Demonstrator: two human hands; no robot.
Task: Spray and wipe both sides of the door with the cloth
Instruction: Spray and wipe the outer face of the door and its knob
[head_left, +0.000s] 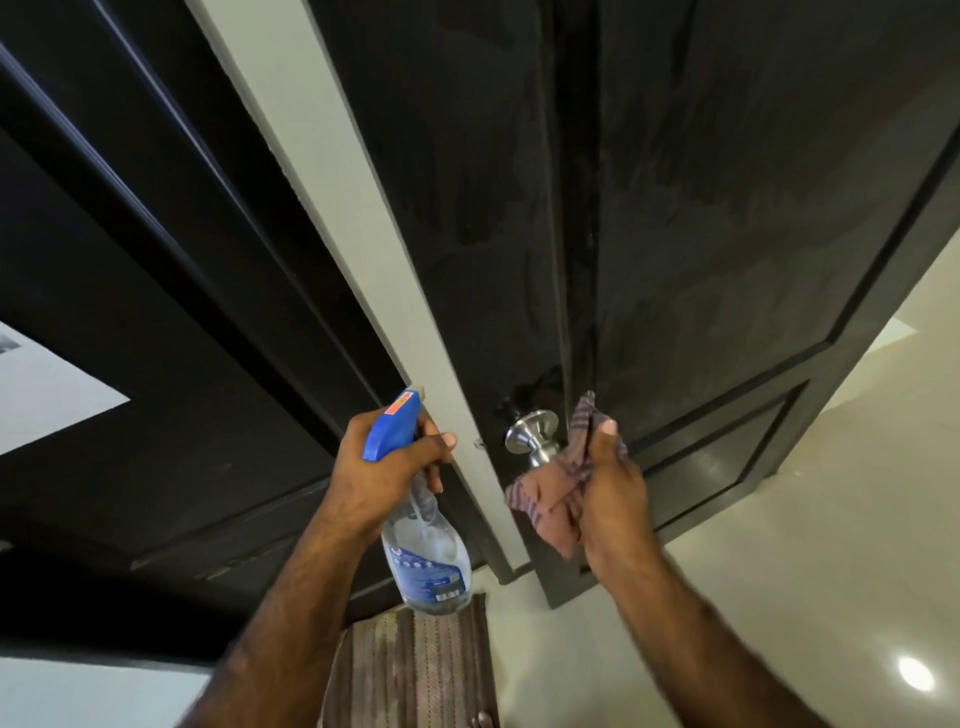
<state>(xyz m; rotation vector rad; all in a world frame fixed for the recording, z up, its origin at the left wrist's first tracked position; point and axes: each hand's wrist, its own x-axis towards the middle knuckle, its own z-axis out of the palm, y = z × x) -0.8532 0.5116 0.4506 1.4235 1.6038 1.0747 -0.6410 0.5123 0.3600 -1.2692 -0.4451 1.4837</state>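
Note:
A dark panelled door (701, 218) stands ajar in front of me, its pale edge (363, 218) facing me and a wet sheen on its face. A silver round knob (530, 434) sticks out low on the door. My left hand (395, 462) grips a clear spray bottle (428, 561) with a blue trigger head, nozzle aimed up toward the door's edge. My right hand (610, 488) holds a bunched pinkish striped cloth (556, 499) just right of the knob, close to the door face.
A second dark panelled surface (156, 291) fills the left. A brown striped mat (415, 670) lies on the floor below the bottle. Glossy cream floor tiles (831, 545) spread to the right, with a light reflection.

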